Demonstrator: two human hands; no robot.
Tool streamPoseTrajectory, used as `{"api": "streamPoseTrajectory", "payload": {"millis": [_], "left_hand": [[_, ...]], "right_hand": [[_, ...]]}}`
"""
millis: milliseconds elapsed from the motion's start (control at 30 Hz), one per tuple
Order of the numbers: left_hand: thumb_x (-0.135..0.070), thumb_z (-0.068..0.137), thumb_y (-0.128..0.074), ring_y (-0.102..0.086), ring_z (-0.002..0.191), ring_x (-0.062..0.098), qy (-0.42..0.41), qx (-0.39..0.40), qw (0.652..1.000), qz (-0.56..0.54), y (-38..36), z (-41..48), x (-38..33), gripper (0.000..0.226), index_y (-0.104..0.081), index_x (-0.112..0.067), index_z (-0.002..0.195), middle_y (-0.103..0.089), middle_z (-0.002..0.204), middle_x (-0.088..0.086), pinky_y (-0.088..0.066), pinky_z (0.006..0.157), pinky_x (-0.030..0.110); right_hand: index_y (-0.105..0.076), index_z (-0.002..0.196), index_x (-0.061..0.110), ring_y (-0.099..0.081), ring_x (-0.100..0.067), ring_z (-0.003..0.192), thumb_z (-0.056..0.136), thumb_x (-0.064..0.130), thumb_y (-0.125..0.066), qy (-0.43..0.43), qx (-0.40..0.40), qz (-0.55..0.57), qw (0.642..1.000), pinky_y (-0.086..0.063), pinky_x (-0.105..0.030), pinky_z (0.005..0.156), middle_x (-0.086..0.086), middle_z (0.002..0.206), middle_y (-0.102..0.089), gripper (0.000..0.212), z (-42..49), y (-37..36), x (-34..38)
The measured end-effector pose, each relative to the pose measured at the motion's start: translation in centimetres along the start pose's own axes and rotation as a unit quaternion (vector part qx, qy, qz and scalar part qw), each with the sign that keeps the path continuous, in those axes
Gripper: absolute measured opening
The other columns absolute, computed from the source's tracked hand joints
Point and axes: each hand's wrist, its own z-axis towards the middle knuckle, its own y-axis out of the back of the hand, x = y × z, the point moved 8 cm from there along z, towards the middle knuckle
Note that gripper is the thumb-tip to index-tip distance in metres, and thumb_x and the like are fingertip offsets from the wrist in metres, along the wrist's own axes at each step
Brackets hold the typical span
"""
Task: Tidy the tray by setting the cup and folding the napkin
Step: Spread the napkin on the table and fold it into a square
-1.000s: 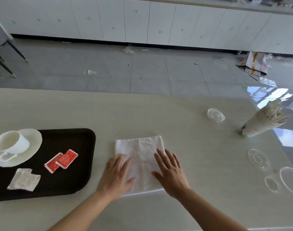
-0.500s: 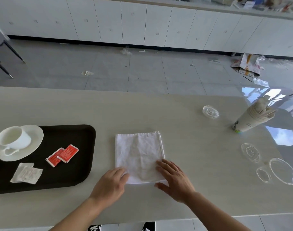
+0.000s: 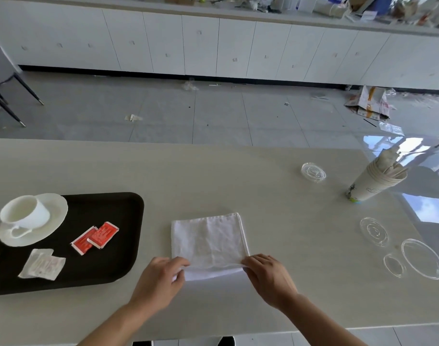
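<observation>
Pale counter [image 3: 263, 186]; grey tiled floor [image 3: 213, 113], white cabinets [image 3: 201, 46] behind. Folded napkin [image 3: 208, 240] flat on counter, right of black tray [image 3: 118, 213]; cup [image 3: 26, 212] on saucer [image 3: 56, 208] in tray. Left hand [image 3: 161, 278], right hand [image 3: 268, 275] pinch napkin's near corners.

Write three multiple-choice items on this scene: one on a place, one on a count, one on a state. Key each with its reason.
1. Where does the cup stand?
A) on the saucer on the tray
B) beside the tray
C) stacked on another cup

2. How many red packets lie on the tray?
A) one
B) two
C) four

3. How do the left hand and right hand meet the napkin?
A) flat on top
B) pinching its near corners
C) not touching it

Key:
1 A: the cup sits on the saucer at the tray's far left corner.
2 B: two red packets overlap mid-tray.
3 B: each hand pinches a near corner, with the near edge lifted.
</observation>
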Motion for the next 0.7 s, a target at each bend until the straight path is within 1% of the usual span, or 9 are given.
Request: {"api": "streamPoseTrajectory", "payload": {"millis": [100,167,200,267,300,367,467,533,700], "left_hand": [[-0.044,0.072,-0.076,-0.048,0.109,0.005,0.035,0.079,0.995,-0.055,-1.6,-0.5,1.0,0.057,-0.054,-0.042,0.125,-0.054,0.121,-0.027,-0.042,0.094,0.025],[-0.047,0.068,-0.078,-0.032,0.124,0.001,0.029,0.147,0.988,-0.04,-2.5,-0.6,1.3,0.075,-0.045,-0.042,0.135,-0.032,0.141,-0.026,-0.032,0.109,0.028],[-0.042,0.068,-0.079,-0.032,0.125,0.0,0.025,0.158,0.986,-0.037,-2.7,-0.4,1.4,0.075,-0.046,-0.042,0.136,-0.031,0.142,-0.025,-0.032,0.109,0.028],[-0.03,0.071,-0.079,-0.052,0.115,0.003,0.046,0.133,0.988,-0.063,-2.1,0.3,1.7,0.061,-0.057,-0.041,0.126,-0.054,0.134,-0.018,-0.046,0.096,0.024],[-0.025,0.073,-0.078,-0.062,0.103,0.005,0.07,0.112,0.988,-0.082,-1.6,0.7,1.9,0.05,-0.062,-0.039,0.118,-0.067,0.119,-0.014,-0.05,0.084,0.019],[-0.021,0.078,-0.075,-0.066,0.086,0.001,0.128,0.08,0.981,-0.126,-0.7,1.6,2.5,0.032,-0.069,-0.033,0.107,-0.071,0.094,-0.019,-0.048,0.071,0.01],[-0.018,0.081,-0.07,-0.068,0.083,0.003,0.189,0.057,0.964,-0.177,0.1,2.8,3.0,0.022,-0.066,-0.036,0.093,-0.071,0.087,-0.017,-0.055,0.074,0.025],[-0.021,0.082,-0.069,-0.068,0.08,0.009,0.214,0.043,0.961,-0.172,0.2,3.3,3.3,0.009,-0.067,-0.025,0.089,-0.073,0.084,-0.009,-0.056,0.074,0.036],[-0.023,0.081,-0.069,-0.064,0.068,0.015,0.259,-0.031,0.949,-0.175,0.5,3.4,4.0,0.01,-0.063,-0.018,0.074,-0.069,0.069,-0.001,-0.051,0.065,0.038]], "right_hand": [[-0.067,0.092,0.023,-0.062,-0.023,0.071,0.091,0.022,-0.063,-0.037,0.011,0.028,0.999,-0.047,-0.027,0.063,0.006,0.079,-0.07,0.004,-0.1,0.5,-0.6],[-0.064,0.093,0.024,-0.061,-0.022,0.071,0.092,0.023,-0.061,-0.046,0.021,0.05,0.997,-0.046,-0.028,0.06,0.007,0.081,-0.069,0.004,0.0,0.7,-0.7],[-0.063,0.093,0.025,-0.06,-0.022,0.071,0.093,0.023,-0.061,-0.045,0.023,0.061,0.997,-0.047,-0.029,0.059,0.008,0.082,-0.069,0.003,0.2,0.9,-0.7],[-0.062,0.093,0.027,-0.059,-0.018,0.07,0.094,0.025,-0.061,-0.055,0.015,0.081,0.995,-0.049,-0.03,0.059,0.009,0.081,-0.067,0.002,0.6,1.3,-0.8],[-0.062,0.093,0.027,-0.058,-0.016,0.068,0.093,0.026,-0.062,-0.07,0.004,0.092,0.993,-0.048,-0.031,0.059,0.009,0.079,-0.067,0.002,0.9,1.5,-1.1],[-0.061,0.09,0.027,-0.054,-0.015,0.064,0.093,0.024,-0.064,-0.109,-0.018,0.113,0.987,-0.046,-0.031,0.059,0.008,0.072,-0.064,0.005,1.5,1.8,-1.8],[-0.06,0.089,0.028,-0.05,-0.011,0.06,0.092,0.028,-0.064,-0.158,-0.025,0.137,0.978,-0.042,-0.027,0.056,0.009,0.063,-0.058,0.005,2.8,1.9,-2.6],[-0.061,0.089,0.029,-0.049,-0.009,0.058,0.09,0.033,-0.066,-0.186,-0.035,0.153,0.97,-0.039,-0.019,0.053,0.009,0.058,-0.056,0.007,3.9,2.0,-3.0],[-0.065,0.091,0.028,-0.057,-0.013,0.066,0.088,0.032,-0.069,-0.247,-0.036,0.172,0.953,-0.038,-0.016,0.053,0.012,0.068,-0.062,0.006,7.1,1.4,-4.0]]}}
